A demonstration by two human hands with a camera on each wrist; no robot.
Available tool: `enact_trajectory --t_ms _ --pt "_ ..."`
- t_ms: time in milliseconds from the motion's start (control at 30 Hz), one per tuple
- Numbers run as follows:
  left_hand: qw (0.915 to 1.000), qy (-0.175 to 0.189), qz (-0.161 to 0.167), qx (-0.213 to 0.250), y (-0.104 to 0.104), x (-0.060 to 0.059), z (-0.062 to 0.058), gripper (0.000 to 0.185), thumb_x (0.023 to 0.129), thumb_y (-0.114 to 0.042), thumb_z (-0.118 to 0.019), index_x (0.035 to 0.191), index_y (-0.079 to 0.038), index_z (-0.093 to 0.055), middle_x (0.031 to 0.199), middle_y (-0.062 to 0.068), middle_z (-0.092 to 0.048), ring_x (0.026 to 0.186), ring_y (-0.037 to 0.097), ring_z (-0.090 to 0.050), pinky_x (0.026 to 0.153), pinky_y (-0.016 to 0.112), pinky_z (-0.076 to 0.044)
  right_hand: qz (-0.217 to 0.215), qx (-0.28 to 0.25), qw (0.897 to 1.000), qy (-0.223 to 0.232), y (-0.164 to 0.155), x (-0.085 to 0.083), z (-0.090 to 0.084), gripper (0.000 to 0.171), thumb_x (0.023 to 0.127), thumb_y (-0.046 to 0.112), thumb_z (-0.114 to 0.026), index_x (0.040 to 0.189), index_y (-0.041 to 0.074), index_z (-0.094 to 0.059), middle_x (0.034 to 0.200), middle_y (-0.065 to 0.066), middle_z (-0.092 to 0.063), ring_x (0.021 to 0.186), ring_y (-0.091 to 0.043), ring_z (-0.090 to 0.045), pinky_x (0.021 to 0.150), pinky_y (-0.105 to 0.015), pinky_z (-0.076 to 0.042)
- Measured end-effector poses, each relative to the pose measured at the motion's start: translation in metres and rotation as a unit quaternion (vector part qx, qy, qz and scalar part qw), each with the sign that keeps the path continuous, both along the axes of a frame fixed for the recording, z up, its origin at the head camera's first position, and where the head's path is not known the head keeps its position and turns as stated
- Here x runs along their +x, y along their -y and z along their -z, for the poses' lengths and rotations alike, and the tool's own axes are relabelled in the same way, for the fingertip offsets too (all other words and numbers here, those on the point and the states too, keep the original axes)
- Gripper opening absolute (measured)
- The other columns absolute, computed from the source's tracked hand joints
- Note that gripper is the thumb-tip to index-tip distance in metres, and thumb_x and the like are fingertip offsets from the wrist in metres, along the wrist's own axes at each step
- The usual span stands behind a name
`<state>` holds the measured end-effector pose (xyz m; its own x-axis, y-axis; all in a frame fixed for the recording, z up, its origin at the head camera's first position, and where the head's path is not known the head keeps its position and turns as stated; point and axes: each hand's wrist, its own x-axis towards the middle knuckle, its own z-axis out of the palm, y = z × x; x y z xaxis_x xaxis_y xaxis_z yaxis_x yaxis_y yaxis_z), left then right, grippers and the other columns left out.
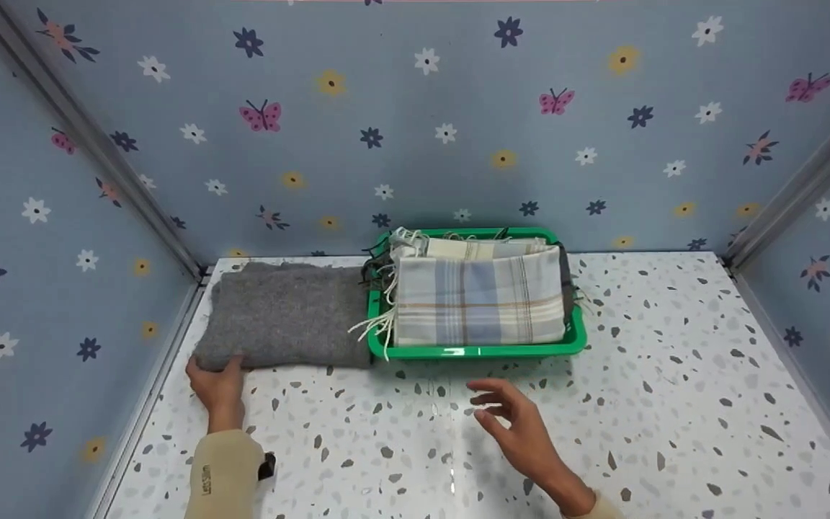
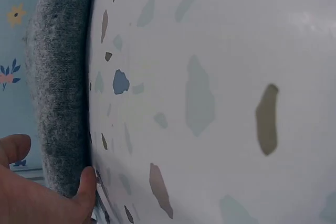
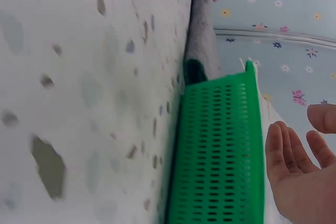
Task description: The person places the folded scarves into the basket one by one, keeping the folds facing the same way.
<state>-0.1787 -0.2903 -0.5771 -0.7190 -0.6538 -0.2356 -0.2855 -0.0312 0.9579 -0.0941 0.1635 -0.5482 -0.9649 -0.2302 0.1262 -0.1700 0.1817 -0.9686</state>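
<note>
A thick folded grey knitted cloth (image 1: 285,317) lies flat on the table, its right end against the green basket (image 1: 480,352). At its near left corner is my left hand (image 1: 217,386), the fingers touching the edge. In the left wrist view its thumb (image 2: 16,148) stands apart from the cloth. My right hand (image 1: 519,425) hovers in front of the basket, fingers loosely bent and nothing in them. Inside the basket, a folded plaid scarf (image 1: 480,299) with white fringe lies on top, blue, cream and white. Darker fabric with black fringe (image 1: 379,263) shows beneath it.
The speckled white table (image 1: 357,432) is bounded by a flowered back wall (image 1: 415,108) and side panels, the left panel (image 1: 62,288) close beside the grey cloth. The basket stands near the back wall, with scarf fringe hanging over its left rim.
</note>
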Motion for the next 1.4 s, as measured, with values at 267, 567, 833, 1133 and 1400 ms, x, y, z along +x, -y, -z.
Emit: enact_trajectory --t_ms 267,567,833,1133,1400 --pt "0.9992 -0.015 0.020 0.031 0.007 0.002 0.004 0.086 0.107 -0.012 -0.056 0.171 -0.011 0.003 0.177 0.013 0.006 0.163 0.030 0.005 0.131 0.042 -0.008 -0.011 -0.008 0.999 0.033 0.008 0.005 0.018 0.036 0.103 0.002 -0.066 0.139 0.001 -0.060 0.139 -0.024 -0.062 0.119 -0.046 -0.066 0.096 -0.034 -0.058" --pt "0.9998 0.001 0.017 0.006 0.016 0.001 0.007 0.073 0.108 -0.013 -0.055 0.168 -0.001 -0.015 0.174 0.023 -0.012 0.162 0.037 -0.012 0.130 0.048 -0.018 -0.008 0.008 0.999 0.049 0.014 0.001 0.031 0.036 0.103 -0.001 -0.065 0.139 -0.003 -0.059 0.136 -0.019 -0.065 0.118 -0.042 -0.067 0.095 -0.032 -0.058" --pt "0.9971 0.013 -0.069 -0.029 0.015 0.005 0.005 0.030 0.106 -0.019 -0.063 0.128 -0.003 -0.052 0.115 0.003 -0.049 0.095 0.009 -0.047 0.079 0.024 -0.044 -0.012 -0.002 0.999 0.047 0.015 0.000 0.042 0.038 0.102 0.000 -0.067 0.138 -0.006 -0.058 0.135 -0.026 -0.064 0.116 -0.043 -0.067 0.094 -0.031 -0.058" --pt "0.9913 -0.007 -0.079 -0.105 0.014 0.005 0.013 0.020 0.100 0.001 -0.062 0.119 -0.001 -0.055 0.112 0.012 -0.053 0.090 0.019 -0.048 0.076 0.031 -0.041 -0.016 0.011 0.999 0.048 0.022 -0.006 0.047 0.038 0.103 0.003 -0.067 0.140 -0.004 -0.058 0.137 -0.026 -0.063 0.117 -0.039 -0.068 0.093 -0.031 -0.058" --pt "0.9812 0.008 -0.014 -0.192 0.015 0.006 0.023 0.044 0.098 0.008 -0.058 0.141 0.017 -0.054 0.133 0.039 -0.049 0.125 0.055 -0.049 0.108 0.064 -0.037 -0.012 0.013 0.999 0.030 0.032 -0.012 0.049 0.036 0.102 -0.001 -0.066 0.138 -0.004 -0.059 0.136 -0.025 -0.064 0.116 -0.041 -0.068 0.094 -0.034 -0.058"
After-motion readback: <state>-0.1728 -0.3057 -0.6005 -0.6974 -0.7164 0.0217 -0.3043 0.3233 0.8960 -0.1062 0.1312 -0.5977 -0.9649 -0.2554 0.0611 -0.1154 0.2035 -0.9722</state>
